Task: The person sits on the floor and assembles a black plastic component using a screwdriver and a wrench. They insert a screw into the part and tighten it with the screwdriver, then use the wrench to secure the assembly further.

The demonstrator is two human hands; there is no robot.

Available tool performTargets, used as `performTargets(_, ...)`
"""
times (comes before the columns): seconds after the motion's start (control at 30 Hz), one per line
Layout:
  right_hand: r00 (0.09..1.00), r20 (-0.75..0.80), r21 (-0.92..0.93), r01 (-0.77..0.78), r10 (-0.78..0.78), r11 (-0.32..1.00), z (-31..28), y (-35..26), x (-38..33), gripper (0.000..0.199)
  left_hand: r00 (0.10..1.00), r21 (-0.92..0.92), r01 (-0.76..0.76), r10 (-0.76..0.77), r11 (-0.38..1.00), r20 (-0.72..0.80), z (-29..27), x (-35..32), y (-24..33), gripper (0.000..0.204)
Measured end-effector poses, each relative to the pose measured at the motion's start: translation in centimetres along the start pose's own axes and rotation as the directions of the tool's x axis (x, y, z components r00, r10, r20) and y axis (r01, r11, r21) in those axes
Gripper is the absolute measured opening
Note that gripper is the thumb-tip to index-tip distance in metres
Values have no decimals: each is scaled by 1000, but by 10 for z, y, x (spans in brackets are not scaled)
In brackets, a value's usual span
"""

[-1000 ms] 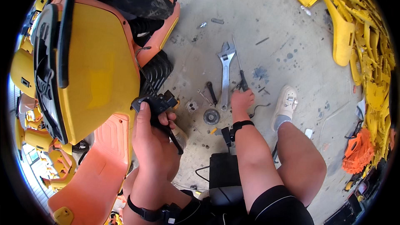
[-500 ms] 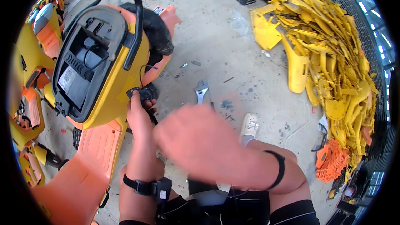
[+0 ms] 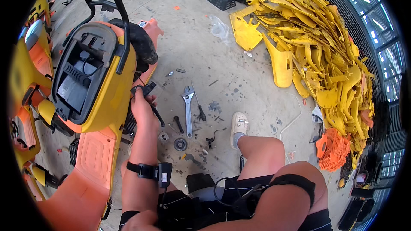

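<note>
My left hand grips the black part, thumb pressed on top and fingers curled under. The part sits just beside the yellow flank of the scooter, so there is little room on that side; the orange footboard runs along the left of my forearm. To the right the floor opens wide, as far as the heap of yellow panels. Nearer in, the wrench, screwdriver and disc lie on the concrete between the part and my shoe, which narrows the low space.

The part looks matt black, with a blocky, knobbed top and a slim lever slanting down past my fingers. My right arm bends across my lap; its hand is cut off at the lower edge, near my left arm, and I cannot tell whether it is spread or closed.
</note>
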State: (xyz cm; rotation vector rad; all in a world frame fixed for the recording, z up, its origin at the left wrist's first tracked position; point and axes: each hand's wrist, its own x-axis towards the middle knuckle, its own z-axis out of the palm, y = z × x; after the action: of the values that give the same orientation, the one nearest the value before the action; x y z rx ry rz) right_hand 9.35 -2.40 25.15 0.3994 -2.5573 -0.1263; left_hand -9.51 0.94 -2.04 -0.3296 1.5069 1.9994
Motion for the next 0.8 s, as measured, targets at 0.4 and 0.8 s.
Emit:
performTargets(0.4,999,-29,-207,24,-30,978,-16,-15,-21,70,999,59,-27,28,998,-22,-3,-4,-6,33)
performTargets(0.8,976,75,-29,209,-206,977,-31,9,-20,35,999,71,-29,30,997,-11,-10,-11,0,33)
